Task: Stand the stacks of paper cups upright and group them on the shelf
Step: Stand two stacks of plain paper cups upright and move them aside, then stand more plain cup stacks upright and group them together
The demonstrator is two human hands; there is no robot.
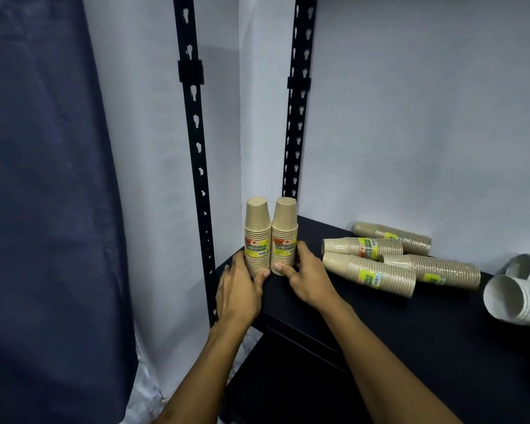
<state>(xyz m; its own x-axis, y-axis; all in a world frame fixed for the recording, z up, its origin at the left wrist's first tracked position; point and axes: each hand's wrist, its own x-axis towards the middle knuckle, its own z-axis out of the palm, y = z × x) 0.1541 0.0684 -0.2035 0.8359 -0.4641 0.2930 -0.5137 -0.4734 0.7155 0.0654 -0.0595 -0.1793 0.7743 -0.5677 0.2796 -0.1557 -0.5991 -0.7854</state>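
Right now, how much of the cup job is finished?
Done: two brown stacks stand upright together at the shelf corner. In hand: the left hand and right hand hold them at the base. Left: four brown stacks lie on their sides, and white stacks lie at the right edge.

Both upright cup stacks (270, 240): label (285, 246) reads "DISPOSABLE TABLEWARE". Labels on lying stacks (368, 248): unreadable.

Two upright stacks (270, 237) touching, between fingers (237, 260) of both hands; four toppled stacks (389, 258) right, apparently touching.
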